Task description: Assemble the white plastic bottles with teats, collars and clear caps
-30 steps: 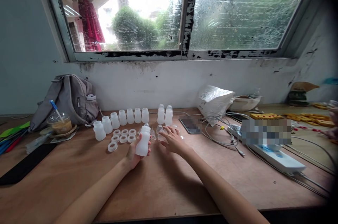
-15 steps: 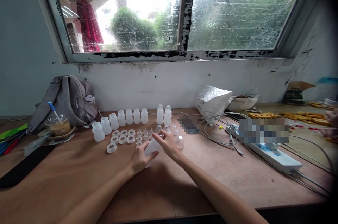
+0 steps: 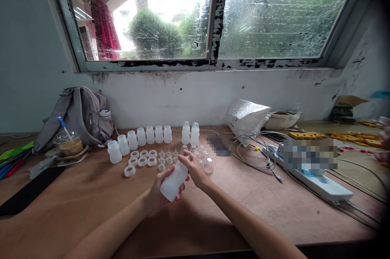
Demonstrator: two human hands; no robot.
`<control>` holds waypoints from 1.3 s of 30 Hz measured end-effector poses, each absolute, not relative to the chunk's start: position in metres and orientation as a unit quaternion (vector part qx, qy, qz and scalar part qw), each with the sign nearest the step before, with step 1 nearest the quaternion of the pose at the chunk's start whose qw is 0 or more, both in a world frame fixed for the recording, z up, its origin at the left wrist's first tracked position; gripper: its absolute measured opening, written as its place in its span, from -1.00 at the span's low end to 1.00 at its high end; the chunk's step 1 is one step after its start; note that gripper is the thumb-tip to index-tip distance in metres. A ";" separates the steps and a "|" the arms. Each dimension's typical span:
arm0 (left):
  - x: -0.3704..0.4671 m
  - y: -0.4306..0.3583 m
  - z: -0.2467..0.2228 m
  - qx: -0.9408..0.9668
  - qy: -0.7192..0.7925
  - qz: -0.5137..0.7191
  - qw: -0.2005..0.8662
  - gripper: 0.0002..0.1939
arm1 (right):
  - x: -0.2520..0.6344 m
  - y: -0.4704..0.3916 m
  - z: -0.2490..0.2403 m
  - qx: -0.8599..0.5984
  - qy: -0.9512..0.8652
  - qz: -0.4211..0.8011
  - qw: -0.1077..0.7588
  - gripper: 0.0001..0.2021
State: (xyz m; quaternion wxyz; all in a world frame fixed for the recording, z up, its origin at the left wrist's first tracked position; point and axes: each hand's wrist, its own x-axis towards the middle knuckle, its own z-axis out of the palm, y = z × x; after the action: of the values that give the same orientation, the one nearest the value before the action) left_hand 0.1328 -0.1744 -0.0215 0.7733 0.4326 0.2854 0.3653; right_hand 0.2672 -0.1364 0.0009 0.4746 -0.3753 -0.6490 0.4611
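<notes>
A frosted white baby bottle [image 3: 173, 182] lies tilted in my left hand [image 3: 157, 190], its base toward me and its fingers wrapped round the body. My right hand [image 3: 195, 170] is closed over the bottle's upper end; the fingers hide most of what is there. Left of my hands lie white collar rings [image 3: 142, 161] in rows, with clear nipples [image 3: 168, 155] standing beside them. Clear dome caps [image 3: 208, 165] sit just right of my right hand. Behind, several open bottles [image 3: 133, 140] stand in a curved row, and two capped bottles [image 3: 194, 134] stand upright.
A grey backpack [image 3: 81, 114], an iced drink cup [image 3: 69, 144] and a black mat [image 3: 30, 190] are at the left. To the right are a silvery white bag [image 3: 247, 118], tangled cables [image 3: 250, 157] and a white power strip [image 3: 323, 188]. Yellow parts [image 3: 350, 139] lie at far right.
The baby bottle has turned in my left hand, so more of its body and base now shows. My right hand stays at its upper end. The view has shifted slightly.
</notes>
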 end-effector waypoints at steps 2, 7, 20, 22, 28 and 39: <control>0.131 -0.175 -0.020 0.367 0.212 0.338 0.840 -0.44 | 0.267 -0.139 0.003 -0.325 -0.639 0.507 0.479 -0.73; 0.118 -0.166 -0.021 0.291 0.101 0.297 0.904 -0.40 | 0.271 -0.134 0.005 -0.260 -0.650 0.529 0.480 -0.74; 0.108 -0.155 -0.024 0.368 0.131 0.328 0.860 -0.37 | 0.276 -0.119 -0.006 -0.265 -0.616 0.495 0.553 -0.70; 0.109 -0.154 -0.026 0.379 0.155 0.318 0.855 -0.33 | 0.276 -0.118 -0.006 -0.262 -0.604 0.502 0.561 -0.72; 0.113 -0.154 -0.025 0.386 0.195 0.317 0.844 -0.32 | 0.281 -0.116 -0.002 -0.264 -0.585 0.510 0.573 -0.76; 0.115 -0.153 -0.020 0.426 0.214 0.448 0.756 -0.56 | 0.296 -0.107 0.004 -0.300 -0.601 0.381 0.635 -0.80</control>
State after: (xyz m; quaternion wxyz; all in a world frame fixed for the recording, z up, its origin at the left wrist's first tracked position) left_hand 0.1155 -0.1531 -0.0199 0.7565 0.4260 0.2139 0.4478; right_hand 0.2958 -0.1072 0.0037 0.6354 -0.3000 -0.6010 0.3810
